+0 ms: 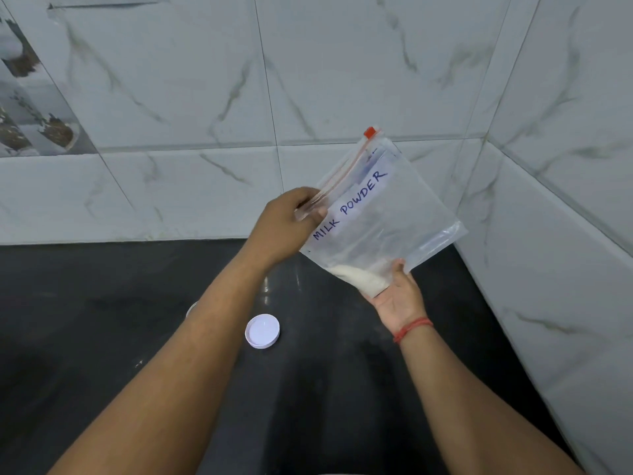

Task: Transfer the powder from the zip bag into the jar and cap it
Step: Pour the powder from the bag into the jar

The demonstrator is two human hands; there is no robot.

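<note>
A clear zip bag (387,214) labelled "MILK POWDER" is held tilted above the black counter, its red slider (370,132) at the upper end. White powder (359,274) sits in the bag's lowest corner. My left hand (287,224) pinches the zip edge at the bag's left end. My right hand (397,296) holds the bag from below, palm up, under the powder corner. A white round cap (262,330) lies flat on the counter between my forearms. A sliver of the jar's rim (191,308) shows behind my left forearm; the rest of the jar is hidden.
The black counter (102,320) runs to a marble-tiled back wall (205,114) and a tiled side wall (565,234) on the right, forming a corner behind the bag.
</note>
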